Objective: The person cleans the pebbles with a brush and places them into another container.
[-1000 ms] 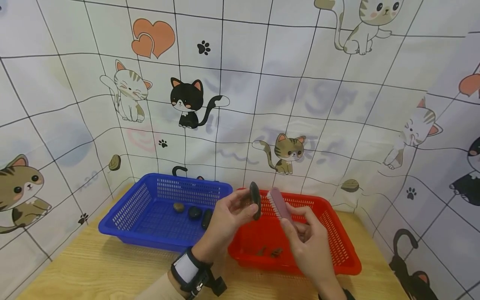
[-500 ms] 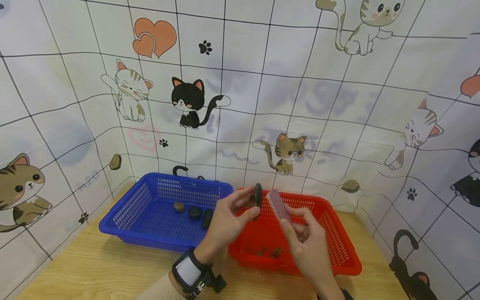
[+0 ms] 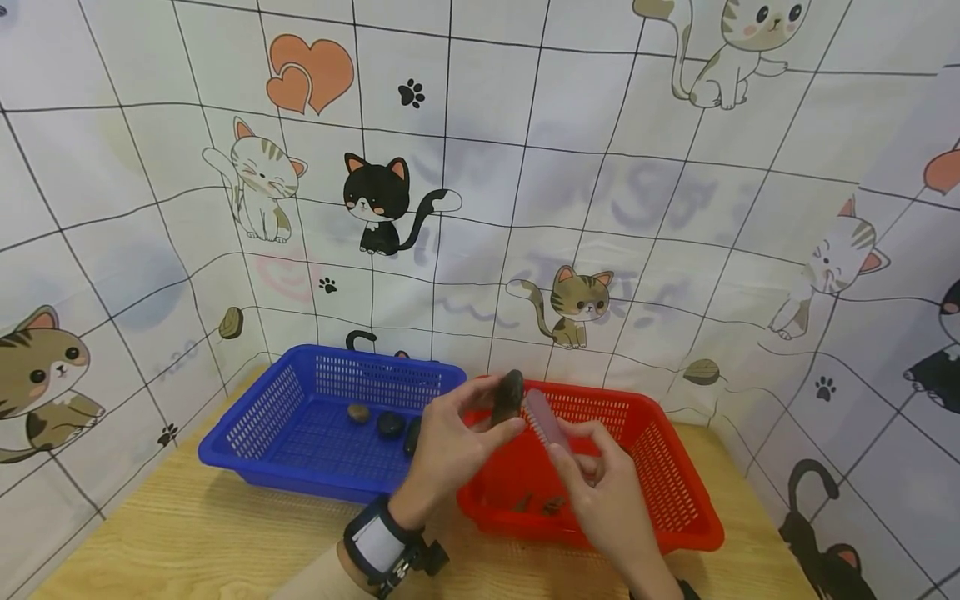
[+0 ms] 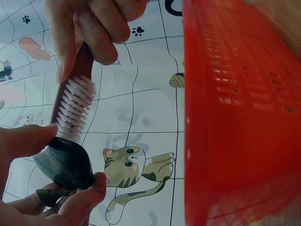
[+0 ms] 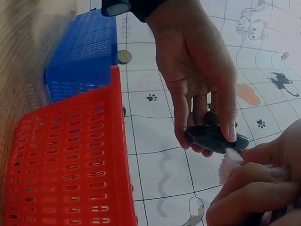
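Observation:
Between thumb and fingers, my left hand (image 3: 453, 437) holds a smooth dark stone (image 3: 507, 397) above the left side of the red basket. A smaller dark piece (image 4: 49, 197) shows among the same fingers in the left wrist view; its kind is unclear. My right hand (image 3: 603, 483) grips a mauve brush (image 3: 546, 418), its white bristles (image 4: 75, 106) facing the stone. At the stone's edge in the right wrist view, the bristle tips (image 5: 230, 165) appear to touch it. Part of the brush handle is hidden by my right fingers.
A blue basket (image 3: 262, 479) on the left contains a tan stone (image 3: 358, 413), a black stone (image 3: 390, 425) and another dark stone (image 3: 412, 436), partly hidden. The red basket (image 3: 690, 533) holds small brownish pieces (image 3: 553, 506). Both stand on a wooden table (image 3: 187, 533) before a cat-patterned sheet.
The stone has turned in my left hand, showing more of its broad face. My right hand has brought the brush slightly left and down, closer to the stone.

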`<action>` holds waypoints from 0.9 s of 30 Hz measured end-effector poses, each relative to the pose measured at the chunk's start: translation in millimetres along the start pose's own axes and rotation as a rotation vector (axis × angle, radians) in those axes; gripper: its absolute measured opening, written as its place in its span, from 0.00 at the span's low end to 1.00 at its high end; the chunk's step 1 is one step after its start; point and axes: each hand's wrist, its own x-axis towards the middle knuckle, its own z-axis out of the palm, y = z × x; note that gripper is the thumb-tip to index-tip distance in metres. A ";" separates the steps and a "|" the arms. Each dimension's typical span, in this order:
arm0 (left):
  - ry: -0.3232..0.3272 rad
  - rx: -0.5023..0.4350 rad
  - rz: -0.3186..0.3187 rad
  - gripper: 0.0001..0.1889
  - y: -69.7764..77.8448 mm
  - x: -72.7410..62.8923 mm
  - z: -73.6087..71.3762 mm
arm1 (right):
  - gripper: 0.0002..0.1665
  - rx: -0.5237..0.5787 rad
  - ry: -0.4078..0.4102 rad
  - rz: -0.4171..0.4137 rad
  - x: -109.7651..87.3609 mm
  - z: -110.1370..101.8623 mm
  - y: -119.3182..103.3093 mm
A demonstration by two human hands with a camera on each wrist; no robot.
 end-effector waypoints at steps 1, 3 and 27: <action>0.004 0.012 0.002 0.33 -0.6 0.4 0.1 | 0.18 -0.001 -0.007 0.016 0.4 -0.1 0.3; 0.005 0.035 -0.002 0.34 -1.0 0.7 0.2 | 0.19 -0.006 -0.017 0.047 0.8 -0.5 0.6; -0.240 -0.690 -0.442 0.34 -4.4 11.8 -6.2 | 0.22 0.025 0.038 0.023 0.8 -5.6 -2.6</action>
